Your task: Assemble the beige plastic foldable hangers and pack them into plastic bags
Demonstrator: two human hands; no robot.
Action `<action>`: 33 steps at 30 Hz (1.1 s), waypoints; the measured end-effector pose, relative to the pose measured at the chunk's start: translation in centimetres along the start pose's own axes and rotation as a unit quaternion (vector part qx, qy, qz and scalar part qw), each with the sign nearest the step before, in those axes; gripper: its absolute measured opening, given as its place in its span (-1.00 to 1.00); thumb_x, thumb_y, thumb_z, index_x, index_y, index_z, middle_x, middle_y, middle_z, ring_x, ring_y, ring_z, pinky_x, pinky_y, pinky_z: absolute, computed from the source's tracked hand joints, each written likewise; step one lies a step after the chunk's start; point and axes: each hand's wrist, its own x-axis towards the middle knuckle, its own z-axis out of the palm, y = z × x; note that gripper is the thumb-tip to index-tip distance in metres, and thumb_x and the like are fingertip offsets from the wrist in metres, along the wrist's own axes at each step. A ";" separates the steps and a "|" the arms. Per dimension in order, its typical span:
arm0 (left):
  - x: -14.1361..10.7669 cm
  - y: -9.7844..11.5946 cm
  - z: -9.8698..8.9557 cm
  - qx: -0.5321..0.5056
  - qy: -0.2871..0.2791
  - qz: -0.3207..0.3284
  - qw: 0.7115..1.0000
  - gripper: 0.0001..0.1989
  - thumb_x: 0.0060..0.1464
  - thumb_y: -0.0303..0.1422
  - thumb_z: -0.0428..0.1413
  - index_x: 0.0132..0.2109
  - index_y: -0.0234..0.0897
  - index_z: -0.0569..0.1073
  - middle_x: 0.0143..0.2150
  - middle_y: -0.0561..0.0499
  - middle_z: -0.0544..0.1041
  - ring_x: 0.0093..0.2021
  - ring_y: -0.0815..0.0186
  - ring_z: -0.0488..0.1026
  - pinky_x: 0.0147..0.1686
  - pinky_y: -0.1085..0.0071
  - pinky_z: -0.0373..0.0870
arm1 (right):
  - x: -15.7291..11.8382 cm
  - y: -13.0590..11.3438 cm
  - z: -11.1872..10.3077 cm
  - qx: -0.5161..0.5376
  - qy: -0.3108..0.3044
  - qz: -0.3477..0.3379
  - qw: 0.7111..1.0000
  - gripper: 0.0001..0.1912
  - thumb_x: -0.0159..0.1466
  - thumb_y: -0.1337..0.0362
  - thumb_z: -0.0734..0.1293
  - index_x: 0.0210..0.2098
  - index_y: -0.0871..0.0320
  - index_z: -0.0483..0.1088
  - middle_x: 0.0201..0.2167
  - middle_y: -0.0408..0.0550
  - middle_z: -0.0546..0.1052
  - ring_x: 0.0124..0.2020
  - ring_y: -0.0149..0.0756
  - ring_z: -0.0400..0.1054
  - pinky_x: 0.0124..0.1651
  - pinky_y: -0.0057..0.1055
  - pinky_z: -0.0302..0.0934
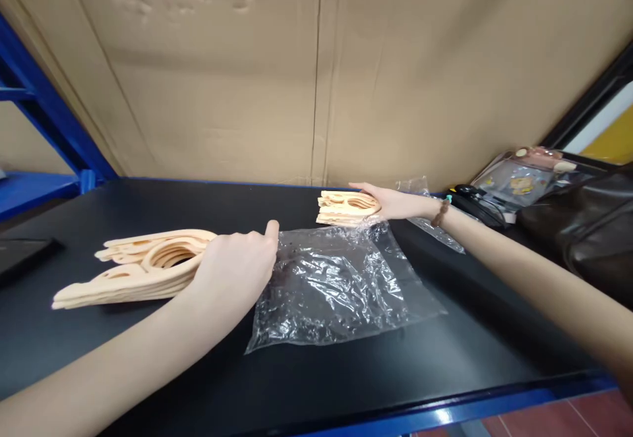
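On the left, my left hand [240, 269] is closed at the rounded end of a stack of beige plastic folding hangers [171, 262]. Its fingertips are hidden behind the back of the hand. The hangers' pointed arms reach leftward, low over the black tabletop. Farther back, my right hand [378, 203] grips a second, smaller-looking stack of beige folding hangers [341, 207] by its rounded end, thumb on top. Between the hands a clear plastic bag [336, 285] lies flat and wrinkled. Its upper edge reaches under my right hand, and its left edge lies beside my left hand.
Another clear plastic bag [435, 229] lies behind my right wrist. At the right are a dark brown leather bag [583, 226], a printed clear pouch [519, 183] and a black cable [482, 200]. A dark flat object [24, 256] sits at the left edge. Cardboard [222, 81] walls the back of the black table [346, 384].
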 end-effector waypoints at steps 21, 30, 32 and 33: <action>1.5 1.3 2.9 -0.330 0.050 0.258 0.907 -0.54 0.33 -0.15 -0.21 0.25 -0.21 0.21 0.24 -0.01 0.32 0.23 0.21 0.21 0.27 0.22 -0.04 | -3.4 -3.5 -1.9 -0.007 0.214 -0.005 0.977 -0.18 0.11 -0.02 0.40 0.27 0.09 0.10 0.27 0.01 0.20 0.24 -0.04 0.12 0.30 -0.08 0.01; 2.0 1.0 2.8 -0.253 0.090 0.132 0.954 -0.53 0.32 -0.16 -0.30 0.10 -0.28 0.35 0.02 -0.09 0.48 -0.03 0.11 0.42 0.00 0.19 0.27 | -10.7 -4.7 -3.6 -0.138 0.072 0.088 0.984 -0.28 -0.01 -0.07 0.44 0.12 -0.07 0.31 0.08 -0.04 0.42 0.04 0.03 0.35 0.04 -0.02 0.31; 2.1 1.0 3.0 -0.246 0.095 0.129 0.956 -0.54 0.33 -0.17 -0.31 0.07 -0.27 0.36 0.00 -0.08 0.49 -0.07 0.12 0.43 -0.03 0.19 0.28 | -11.8 -4.7 -4.1 -0.155 0.032 0.096 0.983 -0.28 -0.03 -0.05 0.45 0.12 -0.13 0.32 0.07 -0.04 0.43 0.02 0.03 0.37 0.03 -0.03 0.32; 2.2 1.0 3.2 -0.244 0.099 0.129 0.956 -0.54 0.33 -0.18 -0.31 0.07 -0.27 0.37 0.00 -0.08 0.49 -0.07 0.13 0.44 -0.04 0.20 0.28 | -12.3 -4.8 -4.3 -0.161 0.019 0.092 0.982 -0.28 -0.05 -0.04 0.46 0.11 -0.15 0.32 0.08 -0.04 0.42 0.03 0.02 0.36 0.03 -0.05 0.32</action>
